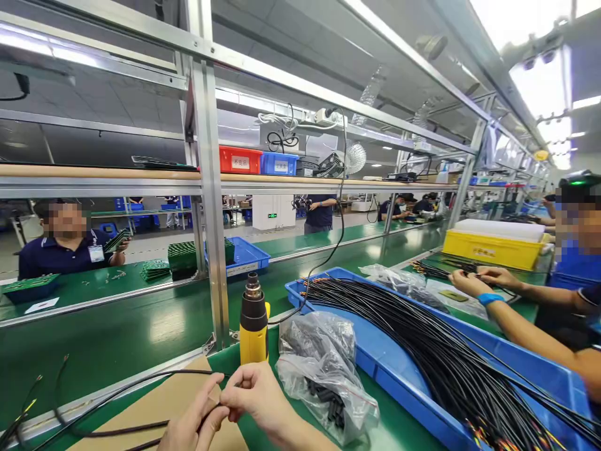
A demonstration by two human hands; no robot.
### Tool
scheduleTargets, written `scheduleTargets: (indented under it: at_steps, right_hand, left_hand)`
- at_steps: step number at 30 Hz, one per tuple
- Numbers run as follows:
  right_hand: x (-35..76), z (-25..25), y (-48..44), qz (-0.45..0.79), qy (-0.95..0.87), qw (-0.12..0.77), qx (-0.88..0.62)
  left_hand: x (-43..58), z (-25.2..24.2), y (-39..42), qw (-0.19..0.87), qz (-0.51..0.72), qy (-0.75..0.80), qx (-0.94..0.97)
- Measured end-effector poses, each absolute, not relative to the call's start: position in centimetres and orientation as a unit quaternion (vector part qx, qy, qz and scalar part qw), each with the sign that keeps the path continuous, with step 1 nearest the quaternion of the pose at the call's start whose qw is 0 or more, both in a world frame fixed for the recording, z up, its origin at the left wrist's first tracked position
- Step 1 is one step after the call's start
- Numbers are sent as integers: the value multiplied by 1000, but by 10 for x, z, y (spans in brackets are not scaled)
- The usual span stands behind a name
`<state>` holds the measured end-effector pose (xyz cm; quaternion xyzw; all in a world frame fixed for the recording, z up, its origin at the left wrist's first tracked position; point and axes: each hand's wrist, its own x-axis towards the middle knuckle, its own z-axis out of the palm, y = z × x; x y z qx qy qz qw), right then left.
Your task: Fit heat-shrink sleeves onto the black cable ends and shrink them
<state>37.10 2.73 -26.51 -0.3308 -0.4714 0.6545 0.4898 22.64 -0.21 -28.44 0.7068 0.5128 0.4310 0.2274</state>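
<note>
My left hand (190,423) and my right hand (256,394) meet at the bottom middle, fingers pinched together on a thin black cable (117,393). The cable loops away to the left over a brown cardboard sheet (154,413) and ends in bared coloured wires at the far left. Just behind my hands a yellow and black heat gun (254,322) stands upright, nozzle up. A clear plastic bag of short black tubing pieces (323,376) lies right of my right hand.
A long blue tray (375,363) filled with black cables runs to the right. A co-worker's hands (474,282) handle cables beside a yellow bin (493,249). An aluminium post (211,207) rises behind the heat gun. Another person sits opposite, far left.
</note>
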Motion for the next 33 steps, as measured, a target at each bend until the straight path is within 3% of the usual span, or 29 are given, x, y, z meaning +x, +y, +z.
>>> scheduleTargets:
  at_steps: [4, 15, 33]
  right_hand:
    - [365, -253, 34, 637, -481, 514, -314]
    - [356, -256, 32, 671, -450, 511, -293]
    - [358, -250, 29, 651, -525, 485, -256]
  left_hand:
    - [214, -255, 0, 319, 401, 494, 703]
    - [223, -241, -18, 210, 396, 565, 692]
    - [216, -240, -11, 408, 418, 494, 645]
